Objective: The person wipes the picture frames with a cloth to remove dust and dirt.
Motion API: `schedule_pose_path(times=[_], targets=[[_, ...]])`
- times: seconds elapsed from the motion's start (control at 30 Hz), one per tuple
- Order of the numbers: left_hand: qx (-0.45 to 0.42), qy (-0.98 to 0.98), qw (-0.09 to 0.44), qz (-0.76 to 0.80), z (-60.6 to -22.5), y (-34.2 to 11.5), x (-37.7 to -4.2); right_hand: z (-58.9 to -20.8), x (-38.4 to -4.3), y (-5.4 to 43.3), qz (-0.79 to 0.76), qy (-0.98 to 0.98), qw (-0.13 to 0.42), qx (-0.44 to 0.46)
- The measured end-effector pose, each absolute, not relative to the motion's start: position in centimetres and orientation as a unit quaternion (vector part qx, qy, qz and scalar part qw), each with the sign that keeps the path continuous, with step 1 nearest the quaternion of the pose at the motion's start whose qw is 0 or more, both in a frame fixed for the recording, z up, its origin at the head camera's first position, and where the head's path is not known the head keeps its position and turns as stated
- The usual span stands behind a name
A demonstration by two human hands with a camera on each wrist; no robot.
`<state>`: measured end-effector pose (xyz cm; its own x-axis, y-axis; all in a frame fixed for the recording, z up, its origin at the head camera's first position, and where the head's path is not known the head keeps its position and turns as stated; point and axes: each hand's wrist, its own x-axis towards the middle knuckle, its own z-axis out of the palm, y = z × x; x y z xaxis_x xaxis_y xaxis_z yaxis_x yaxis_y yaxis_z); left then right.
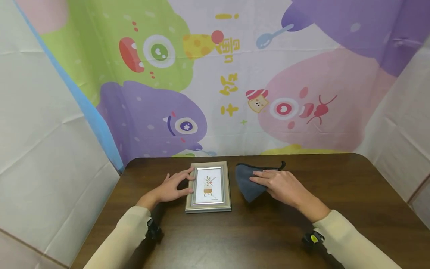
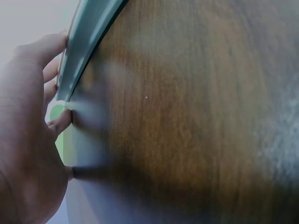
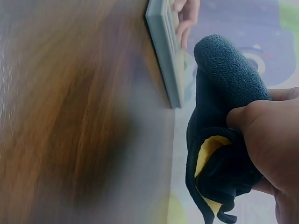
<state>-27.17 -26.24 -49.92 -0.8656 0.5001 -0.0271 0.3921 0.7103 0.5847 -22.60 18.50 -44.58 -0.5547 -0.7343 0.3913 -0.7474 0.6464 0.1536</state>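
A picture frame lies face up on the table, its silvery-beige border around a print of a potted plant. Spread fingers of my left hand rest on its left border, steadying it at the side. In the left wrist view, the thumb and fingertips meet the frame's edge. Just right of the frame, my right hand holds a folded dark grey-blue cloth with a black edge. The right wrist view shows the thumb pressing the bunched cloth, with a yellow underside peeking out of the fold.
Both things are on a dark brown wooden table with rounded far corners. Behind it hangs a curtain printed with cartoon monsters. Pale panels stand at both sides. A dark band with a device sits on each wrist.
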Motion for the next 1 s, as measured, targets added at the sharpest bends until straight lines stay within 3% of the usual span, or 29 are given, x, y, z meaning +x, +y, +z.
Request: schedule_pose_path(times=[0.37,0.8,1.0], targets=[[0.23,0.922,0.093,0.298,-49.9,-26.4,-26.5,-46.8,-24.4,19.3,0.031,-0.896,0.167,0.41],[0.238,0.917,0.077,0.311,-50.7,-26.4,-27.3,-47.3,-24.3,19.4,0.061,-0.924,-0.02,0.378],[0.221,0.924,0.092,0.296,-49.9,-26.2,-27.2,-47.2,-24.0,19.7,0.074,-0.925,-0.049,0.369]])
